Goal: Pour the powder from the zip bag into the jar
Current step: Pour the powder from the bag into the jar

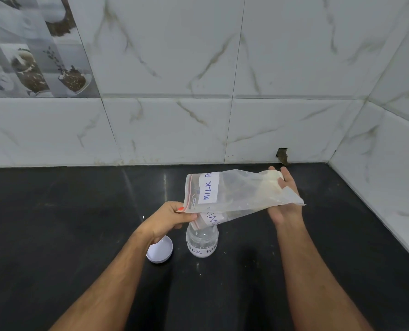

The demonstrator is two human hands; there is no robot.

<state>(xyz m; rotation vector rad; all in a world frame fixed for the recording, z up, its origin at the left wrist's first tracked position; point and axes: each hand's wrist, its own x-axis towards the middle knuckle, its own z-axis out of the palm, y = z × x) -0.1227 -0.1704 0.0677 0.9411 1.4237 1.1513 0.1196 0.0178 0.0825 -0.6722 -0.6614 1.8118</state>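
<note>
A clear zip bag (241, 194) labelled "MILK POWDER" lies tilted above a small clear jar (202, 242) that stands on the black counter. The bag's zip end dips into the jar's mouth. My left hand (172, 219) pinches the bag at its zip edge. My right hand (284, 199) supports the raised far end from behind, fingers spread. A lump of pale powder (271, 181) sits in that raised end by my right fingers. Some white powder lies in the jar's bottom, which bears a matching label.
A white lid (160, 250) lies upside down on the black counter (55, 223), just left of the jar. Marble-look tiled walls rise behind and on the right, meeting in a corner. A small hole (282, 155) shows in the back wall tile.
</note>
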